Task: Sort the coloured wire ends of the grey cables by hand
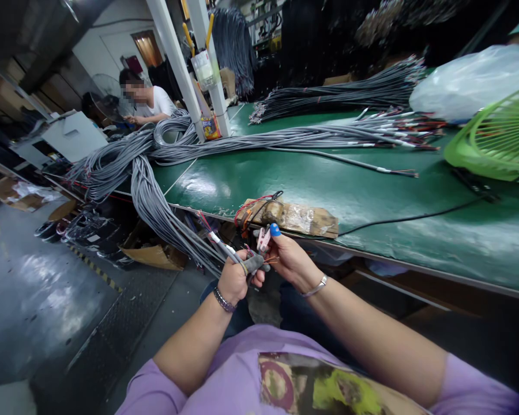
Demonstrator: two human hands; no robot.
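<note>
My left hand [237, 279] is closed around a grey cable [227, 250] that has a white sleeve near its end. A grey cover wraps its thumb. Thin coloured wires [271, 261], copper-orange among them, fan out past that thumb toward my right hand [292, 259]. The right hand's fingers are pinched on a small pink-and-white piece [263, 238], its kind unclear; a blue cover [275, 230] sits on one fingertip. Just beyond both hands, a taped wooden block [303, 219] with black and red leads lies along the table edge.
Long bundles of grey cable [242, 141] cross the green table [328, 178] and hang over its edge. Dark cables [328, 95] lie behind. At right stand a green fan [497, 138] and a plastic bag [476, 83]. A person [151, 104] sits beyond the white post [179, 63].
</note>
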